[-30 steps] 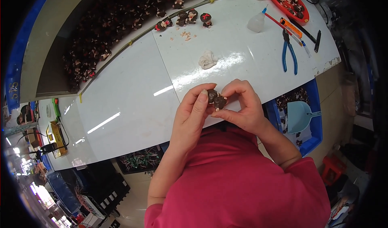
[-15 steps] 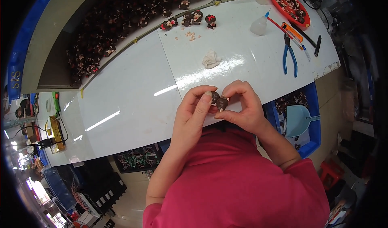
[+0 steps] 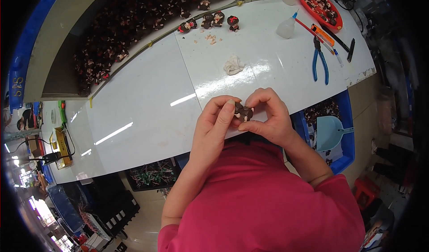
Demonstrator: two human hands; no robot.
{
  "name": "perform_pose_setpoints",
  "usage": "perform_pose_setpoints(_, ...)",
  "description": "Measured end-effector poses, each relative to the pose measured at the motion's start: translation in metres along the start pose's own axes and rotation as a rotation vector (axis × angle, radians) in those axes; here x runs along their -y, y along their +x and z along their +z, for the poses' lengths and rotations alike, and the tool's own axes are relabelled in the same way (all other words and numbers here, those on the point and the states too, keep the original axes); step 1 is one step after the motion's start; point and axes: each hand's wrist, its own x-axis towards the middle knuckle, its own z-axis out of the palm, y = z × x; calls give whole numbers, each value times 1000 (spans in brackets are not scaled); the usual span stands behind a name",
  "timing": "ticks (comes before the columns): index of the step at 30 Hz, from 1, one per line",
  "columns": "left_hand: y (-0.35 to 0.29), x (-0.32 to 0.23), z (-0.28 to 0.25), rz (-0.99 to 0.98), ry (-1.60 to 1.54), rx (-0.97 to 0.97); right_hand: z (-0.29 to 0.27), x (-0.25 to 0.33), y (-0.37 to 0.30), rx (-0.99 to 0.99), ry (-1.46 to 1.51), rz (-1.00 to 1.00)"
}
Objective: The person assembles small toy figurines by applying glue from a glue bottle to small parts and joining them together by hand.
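Between both hands, just above the table's near edge, is a small dark brown figurine (image 3: 243, 112) with pale pink parts. My left hand (image 3: 217, 120) pinches its left side with thumb and fingers. My right hand (image 3: 269, 116) grips it from the right, thumb low and index finger at the top. Fingers cover part of the figurine, so its face and full shape are hidden. Beyond the hands, a crumpled white cloth (image 3: 233, 65) lies on the white table (image 3: 143, 100). Farther off, several similar figurines (image 3: 217, 19) with red bows stand beside small pink pieces (image 3: 211, 39).
A large box (image 3: 134, 33) full of figurines borders the table's far left. At the far right are a squeeze bottle (image 3: 286, 29), blue-handled pliers (image 3: 320, 64), an orange marker (image 3: 322, 35) and a red tray (image 3: 338, 26). A blue bin (image 3: 351, 145) holds a light-blue dustpan (image 3: 328, 133).
The figurine has turned slightly between my fingers, showing more pale parts, and its two brown lumps look closer together. Both hands have barely moved.
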Motion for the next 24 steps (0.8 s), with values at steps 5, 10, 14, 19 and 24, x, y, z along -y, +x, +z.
perform_pose_setpoints(5, -1, 1, 0, -4, -2, -3, 0, -2, -1, 3, -1, -12)
perform_pose_setpoints(10, 0, -1, 1, -15, -9, 0, -1, 2, 1, 4, 0, 1)
perform_pose_setpoints(14, 2, 1, 1, -22, -20, 8, -2, 3, 3, 23, -37, -28)
perform_pose_setpoints(19, 1, 3, 2, 39, 44, -31, 1, 10, 7, 27, -131, -73)
perform_pose_setpoints(24, -2, 1, 15, 184, 405, -44, 1, 4, 6, 1, -130, -88)
